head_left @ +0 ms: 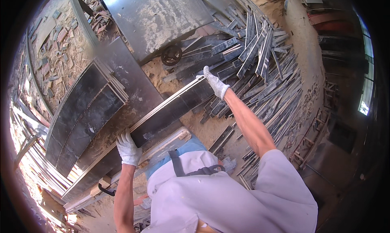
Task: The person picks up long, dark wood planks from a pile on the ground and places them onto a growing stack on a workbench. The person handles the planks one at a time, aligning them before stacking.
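Holds dark boards (164,118) along the near side of a tabletop (140,78), clasping one end with right hand (215,83), touching an edge with left hand (129,151) (pinching or not, cannot tell), risking skew from uneven pressure.

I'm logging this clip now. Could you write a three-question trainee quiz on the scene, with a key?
1. Multiple choice: what covers both the left hand and the right hand?
A) black mittens
B) pale gloves
C) nothing, they are bare
2. True or false: both hands are at the same end of the long dark board.
3. Fill in the blank: in the picture, the round black wheel is nearer to the ____ hand.

Key: 1. B. 2. False; they are set well apart along it. 3. right.
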Demonstrator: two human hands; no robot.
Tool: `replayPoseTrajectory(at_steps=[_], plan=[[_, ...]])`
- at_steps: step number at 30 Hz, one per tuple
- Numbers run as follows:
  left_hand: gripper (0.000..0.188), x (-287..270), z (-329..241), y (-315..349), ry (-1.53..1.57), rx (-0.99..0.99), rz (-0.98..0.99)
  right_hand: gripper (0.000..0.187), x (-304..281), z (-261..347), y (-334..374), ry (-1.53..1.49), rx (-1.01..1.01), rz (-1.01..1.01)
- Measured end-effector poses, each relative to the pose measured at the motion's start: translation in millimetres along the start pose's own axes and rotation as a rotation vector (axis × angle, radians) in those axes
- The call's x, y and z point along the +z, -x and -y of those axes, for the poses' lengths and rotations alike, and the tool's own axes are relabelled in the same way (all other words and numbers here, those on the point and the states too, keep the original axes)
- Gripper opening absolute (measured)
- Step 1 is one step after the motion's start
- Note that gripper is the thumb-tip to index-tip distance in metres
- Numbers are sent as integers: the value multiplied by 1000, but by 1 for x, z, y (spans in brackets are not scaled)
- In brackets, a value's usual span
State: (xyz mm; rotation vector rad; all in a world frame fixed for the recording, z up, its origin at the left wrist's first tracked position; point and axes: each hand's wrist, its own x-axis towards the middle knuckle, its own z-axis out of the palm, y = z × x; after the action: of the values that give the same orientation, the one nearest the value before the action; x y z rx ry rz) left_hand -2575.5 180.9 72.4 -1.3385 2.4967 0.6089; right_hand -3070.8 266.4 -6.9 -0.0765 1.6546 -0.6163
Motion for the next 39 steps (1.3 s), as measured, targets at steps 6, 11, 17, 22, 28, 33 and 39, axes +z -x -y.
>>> replayPoseTrajectory(at_steps=[6,11,17,22,28,33,39], plan=[[99,-10,20,11,-15,-39,78,113,43,-2,16,-25,-26,119],[96,-10,15,14,-4,-25,23,109,32,2,23,-187,84,208],[87,0,6,12,42,-4,-4,101,29,-3,22,-184,106,186],[86,1,-2,7,15,-36,44,108,42,2,34,79,-21,75],[85,-3,-1,2,8,-9,59,115,39,-50,-6,107,-3,-86],[86,1,0,6,-27,-27,73,120,50,1,27,87,90,114],[86,-2,1,7,-26,-21,64,116,62,8,40,91,92,130]])
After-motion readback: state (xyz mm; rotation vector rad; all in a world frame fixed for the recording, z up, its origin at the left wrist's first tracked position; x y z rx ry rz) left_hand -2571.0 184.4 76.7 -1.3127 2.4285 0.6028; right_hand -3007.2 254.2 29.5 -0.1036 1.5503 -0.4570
